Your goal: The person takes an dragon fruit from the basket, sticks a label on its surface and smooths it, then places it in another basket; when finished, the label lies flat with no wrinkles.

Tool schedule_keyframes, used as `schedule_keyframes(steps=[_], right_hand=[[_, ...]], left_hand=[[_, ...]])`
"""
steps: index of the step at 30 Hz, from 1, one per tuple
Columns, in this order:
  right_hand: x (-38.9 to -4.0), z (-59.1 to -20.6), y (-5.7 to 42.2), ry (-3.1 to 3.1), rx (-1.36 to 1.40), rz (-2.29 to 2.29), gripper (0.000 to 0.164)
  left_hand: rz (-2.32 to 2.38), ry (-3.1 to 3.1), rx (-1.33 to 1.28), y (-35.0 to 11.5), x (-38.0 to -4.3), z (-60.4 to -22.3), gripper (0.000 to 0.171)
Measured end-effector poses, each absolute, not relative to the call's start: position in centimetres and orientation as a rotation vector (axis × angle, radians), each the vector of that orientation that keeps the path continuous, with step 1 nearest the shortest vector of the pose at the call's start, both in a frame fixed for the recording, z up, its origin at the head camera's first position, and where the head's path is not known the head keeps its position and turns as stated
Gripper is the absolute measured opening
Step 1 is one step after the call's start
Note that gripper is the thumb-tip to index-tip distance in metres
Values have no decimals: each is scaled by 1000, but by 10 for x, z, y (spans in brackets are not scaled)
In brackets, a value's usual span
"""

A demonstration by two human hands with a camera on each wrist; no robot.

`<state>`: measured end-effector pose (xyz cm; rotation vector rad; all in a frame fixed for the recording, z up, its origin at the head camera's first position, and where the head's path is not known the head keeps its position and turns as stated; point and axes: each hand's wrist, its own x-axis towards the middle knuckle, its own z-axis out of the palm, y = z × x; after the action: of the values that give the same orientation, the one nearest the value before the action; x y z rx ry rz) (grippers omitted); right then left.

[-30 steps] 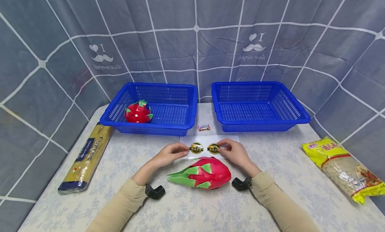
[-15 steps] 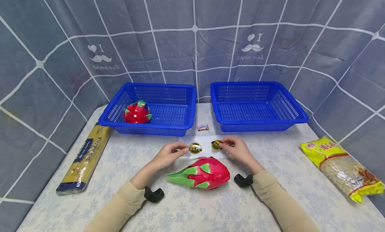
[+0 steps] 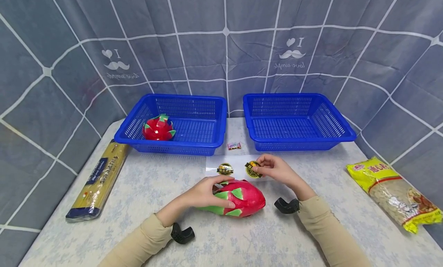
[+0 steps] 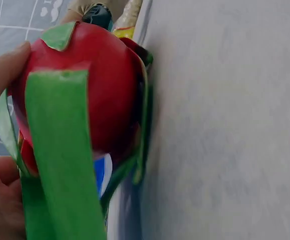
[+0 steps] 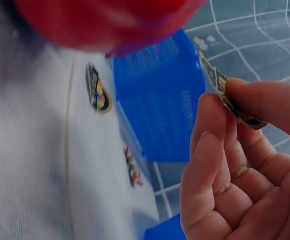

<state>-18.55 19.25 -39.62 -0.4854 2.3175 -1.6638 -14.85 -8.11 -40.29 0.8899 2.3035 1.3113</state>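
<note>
My left hand (image 3: 204, 193) grips the leafy end of a red and green dragon fruit (image 3: 250, 197) lying sideways on the table, thumb at the near side and fingers at the far side. In the left wrist view, broad green leaves hang from the red dragon fruit (image 4: 109, 95), partly hiding the hand. Between thumb and forefinger, my right hand (image 3: 279, 171) pinches a round black and gold sticker (image 3: 253, 169), lifted off the surface in the right wrist view. A second such sticker (image 3: 225, 169) lies on a white sheet (image 3: 238, 159) behind the fruit.
Two blue baskets stand at the back; the left basket (image 3: 204, 146) holds another dragon fruit (image 3: 158, 129), beside the right basket (image 3: 297, 146). A small candy packet (image 3: 234, 146) lies between them. A spaghetti pack (image 3: 98, 180) lies at left, a yellow food bag (image 3: 394, 194) at right.
My left hand has left the sticker at left and come nearer to grasp the dragon fruit. My right hand has lifted its sticker away from the other and moved slightly right.
</note>
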Motion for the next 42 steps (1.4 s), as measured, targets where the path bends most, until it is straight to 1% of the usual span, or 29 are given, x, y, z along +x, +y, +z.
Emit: schedule_keyframes(steps=[5, 11, 19, 26, 31, 36, 38, 42], right_hand=[[-178, -388, 188, 2288, -513, -1695, 21], [-170, -380, 182, 2267, -568, -1685, 19], [-161, -381, 169, 2234, -635, -1690, 13], [-155, -381, 161, 2287, -688, -1666, 11], [-151, -382, 156, 2344, -680, -1637, 12], [-144, -380, 149, 2534, -621, -1551, 10], [-139, -378, 147, 2630, -596, -1490, 14], [-132, -375, 145, 2822, -536, -1346, 28]], left_hand=[[1304, 2380, 943, -80, -146, -402, 65], [1277, 2556, 1023, -86, -147, -398, 70], [1136, 2767, 1137, -91, -153, -398, 69], [1004, 2835, 1209, -89, -152, -394, 73], [983, 2829, 1214, -88, -150, -393, 73], [962, 2829, 1249, -88, -149, -392, 75], [955, 2827, 1260, -87, -149, -393, 75], [944, 2823, 1263, -87, -150, -394, 75]])
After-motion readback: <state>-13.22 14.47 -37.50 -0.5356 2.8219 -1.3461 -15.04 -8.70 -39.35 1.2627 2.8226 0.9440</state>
